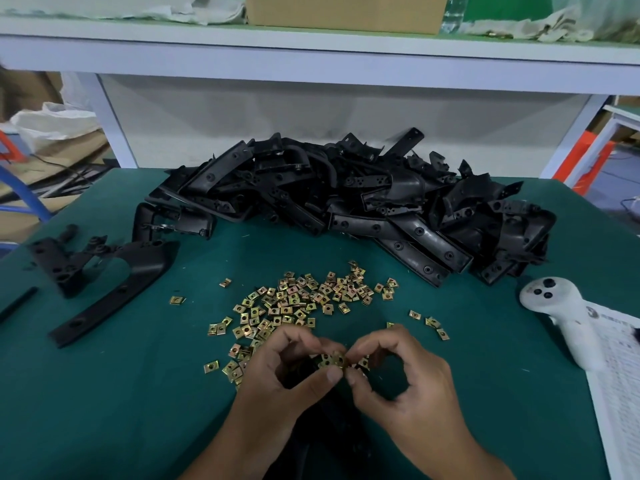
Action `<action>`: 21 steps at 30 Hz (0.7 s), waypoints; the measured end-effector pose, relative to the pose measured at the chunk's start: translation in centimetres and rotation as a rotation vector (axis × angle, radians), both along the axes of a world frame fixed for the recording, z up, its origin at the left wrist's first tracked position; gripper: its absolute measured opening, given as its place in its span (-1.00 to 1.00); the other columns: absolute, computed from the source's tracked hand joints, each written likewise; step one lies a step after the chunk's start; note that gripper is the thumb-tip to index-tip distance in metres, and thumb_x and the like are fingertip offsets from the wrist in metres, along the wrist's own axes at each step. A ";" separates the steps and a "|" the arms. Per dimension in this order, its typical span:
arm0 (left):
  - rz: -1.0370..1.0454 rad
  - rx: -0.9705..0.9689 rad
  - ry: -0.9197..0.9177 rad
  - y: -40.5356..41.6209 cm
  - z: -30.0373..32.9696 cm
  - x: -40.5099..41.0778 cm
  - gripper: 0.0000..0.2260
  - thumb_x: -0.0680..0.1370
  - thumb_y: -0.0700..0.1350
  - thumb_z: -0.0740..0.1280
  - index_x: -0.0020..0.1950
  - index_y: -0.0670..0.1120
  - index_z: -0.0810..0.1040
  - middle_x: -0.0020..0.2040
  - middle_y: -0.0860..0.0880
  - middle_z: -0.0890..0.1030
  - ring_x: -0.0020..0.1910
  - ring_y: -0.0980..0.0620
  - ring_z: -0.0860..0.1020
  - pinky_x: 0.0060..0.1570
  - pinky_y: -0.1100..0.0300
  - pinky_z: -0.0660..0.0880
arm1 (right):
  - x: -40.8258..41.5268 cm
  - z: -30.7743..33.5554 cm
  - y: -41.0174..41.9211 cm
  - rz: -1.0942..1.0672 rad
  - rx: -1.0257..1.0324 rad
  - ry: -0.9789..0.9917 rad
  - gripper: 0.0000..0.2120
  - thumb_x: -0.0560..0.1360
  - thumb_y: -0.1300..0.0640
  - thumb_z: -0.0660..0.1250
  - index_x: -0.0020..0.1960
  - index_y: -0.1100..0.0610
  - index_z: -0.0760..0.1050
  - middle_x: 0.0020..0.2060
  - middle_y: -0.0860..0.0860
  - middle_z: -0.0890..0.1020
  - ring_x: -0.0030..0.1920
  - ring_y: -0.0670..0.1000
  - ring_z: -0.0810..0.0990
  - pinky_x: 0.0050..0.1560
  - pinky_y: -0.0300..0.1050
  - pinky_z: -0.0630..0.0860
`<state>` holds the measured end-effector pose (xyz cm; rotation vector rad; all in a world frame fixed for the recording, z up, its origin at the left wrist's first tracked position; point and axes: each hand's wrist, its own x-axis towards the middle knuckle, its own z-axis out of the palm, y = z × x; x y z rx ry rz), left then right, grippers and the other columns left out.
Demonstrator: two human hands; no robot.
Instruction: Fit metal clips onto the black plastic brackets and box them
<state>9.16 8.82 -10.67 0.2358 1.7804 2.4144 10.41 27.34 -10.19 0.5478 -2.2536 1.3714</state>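
Brackets of black plastic, two loose ones, lie at the left on the green table mat, apart from the rest. Further right and to the back is the big heap of black plastic brackets, which looks not yet fitted. In front of it the small brass-coloured square metal clips are spread over the mat, reaching down to the hands.

The left hand has its fingers curled and pinches one clip from the left side. The right hand pinches the same clip from the right, thumb and forefinger closed on it. Under both hands lies a dark piece, probably the bracket being worked, but how it is supported I cannot tell.

I judge that the step is to turn the clip so its open mouth faces the bracket edge. To do it well, one hand should then hold the bracket firm while the other slides the clip straight on until its hole meets the hole of the bracket. If it goes on tilted, it may bend or jump away.

At the far right lie a white handheld controller and a printed paper sheet. No packing box is seen on the mat.
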 end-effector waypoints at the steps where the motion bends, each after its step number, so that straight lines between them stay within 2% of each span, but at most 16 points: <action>1: 0.012 -0.008 0.009 0.1 0.0 0.0 -0.72 0.31 -0.02 0.62 -0.08 0.02 0.61 0.05 -0.20 0.71 0.04 -0.16 0.70 0.00 0.13 0.62 | 0.0 0.0 0.0 -0.004 -0.003 -0.006 -0.73 0.44 0.09 0.49 0.05 -0.17 0.51 -0.10 -0.09 0.66 -0.08 0.06 0.65 -0.10 -0.04 0.55; 5: 0.051 -0.046 0.057 0.4 -0.4 0.1 -0.73 0.38 -0.01 0.55 0.02 0.04 0.59 0.05 -0.16 0.72 0.05 -0.10 0.70 0.01 0.17 0.61 | -0.1 0.0 0.0 -0.026 0.003 -0.032 -0.72 0.41 0.07 0.47 0.03 -0.18 0.48 -0.12 -0.10 0.64 -0.13 0.04 0.59 -0.13 -0.16 0.50; 9: 0.079 -0.104 0.105 0.5 -0.5 0.4 -0.68 0.38 0.02 0.56 0.05 0.07 0.55 0.07 -0.13 0.72 0.06 -0.10 0.69 0.10 -0.04 0.59 | -0.1 -0.1 0.1 -0.031 0.000 -0.082 -0.72 0.39 0.08 0.43 0.00 -0.20 0.46 -0.13 -0.11 0.63 -0.13 0.03 0.57 -0.14 -0.18 0.49; 13: 0.132 -0.176 0.110 0.4 0.0 0.3 -0.68 0.37 0.12 0.51 0.07 0.17 0.54 0.09 -0.01 0.73 -0.16 0.15 0.63 -0.18 0.32 0.54 | -0.9 -0.1 1.5 -0.153 0.072 -0.091 -0.80 0.42 0.07 0.41 -0.05 -0.18 0.47 -0.16 -0.16 0.61 -0.09 -0.04 0.58 -0.12 -0.35 0.43; 16: 0.093 -0.262 0.145 0.4 0.0 0.5 -0.68 0.40 0.16 0.47 0.12 0.23 0.51 0.16 0.07 0.70 -0.23 0.25 0.58 -0.18 0.40 0.49 | -1.8 -0.6 3.5 -0.346 0.248 -0.149 -0.70 0.47 0.08 0.44 0.14 -0.19 0.52 -0.01 -0.31 0.58 0.09 -0.14 0.52 0.04 -0.41 0.37; 18: 0.076 -0.281 0.161 0.5 0.0 0.7 -0.69 0.42 0.18 0.44 0.14 0.24 0.52 0.20 0.11 0.67 -0.17 0.29 0.60 -0.11 0.39 0.50 | -2.1 -1.4 4.1 -0.380 0.439 -0.250 -0.61 0.53 -0.01 0.41 0.35 -0.14 0.48 0.15 -0.32 0.53 0.20 -0.17 0.40 0.16 -0.33 0.29; 19: 0.085 -0.288 0.164 0.6 -0.1 0.7 -0.71 0.43 0.19 0.43 0.13 0.24 0.53 0.18 0.11 0.68 -0.07 0.25 0.63 -0.05 0.37 0.50 | -2.2 -1.8 4.2 -0.383 0.508 -0.271 -0.61 0.55 -0.03 0.39 0.37 -0.12 0.49 0.18 -0.28 0.52 0.21 -0.15 0.37 0.18 -0.22 0.28; 21: 0.124 -0.305 0.161 0.5 -0.2 0.6 -0.77 0.43 0.20 0.41 0.06 0.21 0.57 0.03 0.06 0.70 -0.01 0.13 0.64 -0.03 0.36 0.51 | -2.3 -2.4 4.2 -0.397 0.537 -0.261 -0.74 0.57 0.03 0.39 0.25 -0.11 0.59 0.10 -0.23 0.53 0.13 -0.12 0.38 0.12 -0.12 0.25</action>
